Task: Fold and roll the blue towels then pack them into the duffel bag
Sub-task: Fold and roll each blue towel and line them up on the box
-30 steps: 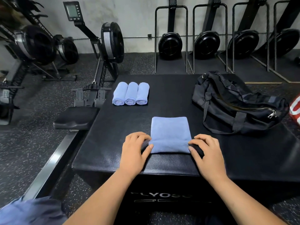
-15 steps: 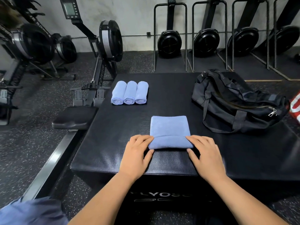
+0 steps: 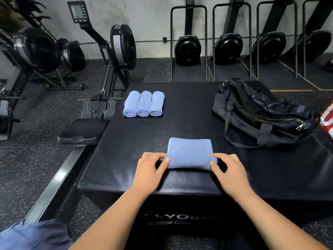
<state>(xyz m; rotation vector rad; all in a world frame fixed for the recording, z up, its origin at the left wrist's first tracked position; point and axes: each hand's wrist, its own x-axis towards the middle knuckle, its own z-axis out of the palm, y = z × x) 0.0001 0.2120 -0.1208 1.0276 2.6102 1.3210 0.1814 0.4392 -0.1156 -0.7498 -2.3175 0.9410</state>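
Note:
A folded blue towel (image 3: 189,152) lies near the front of the black padded box (image 3: 189,109), its near end curled into a thick roll. My left hand (image 3: 150,173) grips the roll's left end, thumb in front and fingers over the top. At the right end my right hand (image 3: 228,173) grips the roll the same way. Three rolled blue towels (image 3: 143,103) lie side by side at the box's far left. A black duffel bag (image 3: 261,114) slumps on the right side, its zipper pull at the near right end.
A rowing machine (image 3: 111,69) stands just left of the box, its seat (image 3: 82,130) beside the box's edge. More rowers stand upright against the back wall (image 3: 228,46). A red and white object (image 3: 328,120) shows at the right edge.
Both hands have rolled the towel's near end away from me. The roll is thicker and the flat part beyond it is shorter.

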